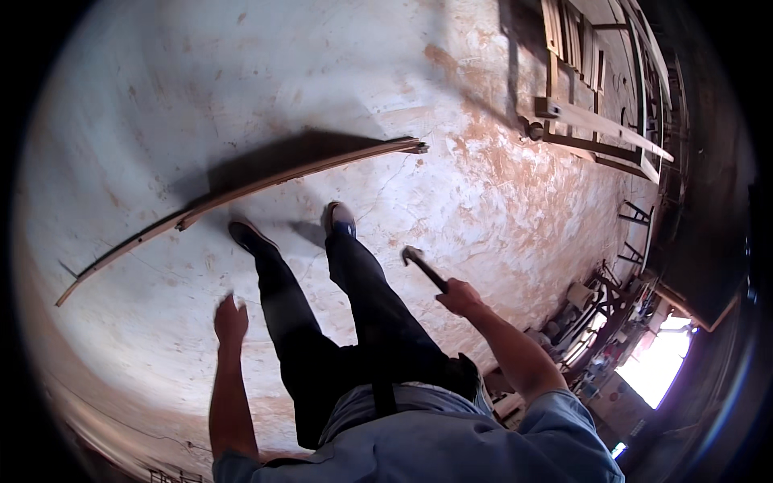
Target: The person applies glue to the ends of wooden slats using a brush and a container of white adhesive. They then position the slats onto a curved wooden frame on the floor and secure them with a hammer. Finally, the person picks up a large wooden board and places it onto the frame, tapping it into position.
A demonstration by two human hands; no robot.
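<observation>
My right hand [460,298] is wrapped around the dark handle of a hammer [424,267]. The hammer's metal head points away from me, up and to the left, above the floor. On the other side of my legs, my left hand [231,322] hangs with its fingers curled in. Whatever those fingers may hold is hidden. Beyond my shoes lies a long, narrow wooden strip [298,171], running from the left up toward the middle. Its right end looks split or layered, and a small thin piece sticks out near its left end. Neither hand touches it.
Pale, worn floor [499,209] with reddish patches spreads around my feet. At the far right stand a wooden frame [596,149] and several upright slats [576,40]. Clutter [596,322] and a bright opening [660,362] lie to the right.
</observation>
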